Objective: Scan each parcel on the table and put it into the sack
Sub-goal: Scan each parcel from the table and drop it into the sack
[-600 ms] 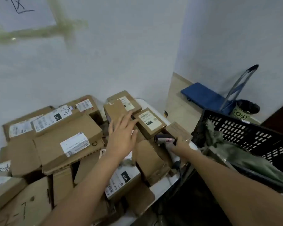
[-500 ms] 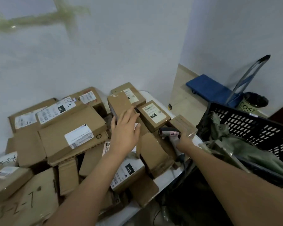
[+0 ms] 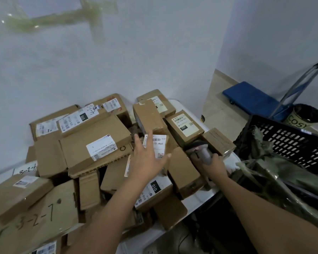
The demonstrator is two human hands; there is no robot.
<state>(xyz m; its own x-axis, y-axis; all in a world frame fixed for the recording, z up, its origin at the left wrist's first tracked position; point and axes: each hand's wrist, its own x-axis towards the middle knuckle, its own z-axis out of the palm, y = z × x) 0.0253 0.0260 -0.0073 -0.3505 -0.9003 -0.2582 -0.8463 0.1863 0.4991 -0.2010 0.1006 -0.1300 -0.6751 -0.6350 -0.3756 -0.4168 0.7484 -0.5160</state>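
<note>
Far left I've got a heap of cardboard parcels on the white table [image 3: 198, 200]. Nearest me is a box w/ "3-2-7" handwritten on it [image 3: 44, 219], and above that a big flat box w/ a white label [image 3: 94, 143], tilted on the stack. Behind it a long box w/ an "010" tag [image 3: 81, 119] lies along the wall side.

Centre: my left hand [image 3: 148, 160] is over the pile, fingers straight and spread, thumb out to the right, gripping nothing. Its fingertips overlap a parcel w/ a label reading "70-A80" [image 3: 157, 145]; can't tell if they actually touch it. Under my left forearm sits another box w/ an "010" label [image 3: 154, 191]. Just behind the labelled parcel a plain tall box [image 3: 148, 115] stands tilted, and right of that is a box tagged "032" [image 3: 184, 125].

Right of centre: my right hand [image 3: 214, 165] is curled round the grip of the barcode scanner [image 3: 200, 149], scanner head pointing left toward the "70-A80" parcel, close beside it but apart.

Right side: a black perforated crate [image 3: 292, 142] w/ the green sack [image 3: 283, 173] draped over its near rim, just off the table edge. Further back on the floor, a blue platform trolley [image 3: 251, 99] and a round bin marked "COSY" [image 3: 305, 116].
</note>
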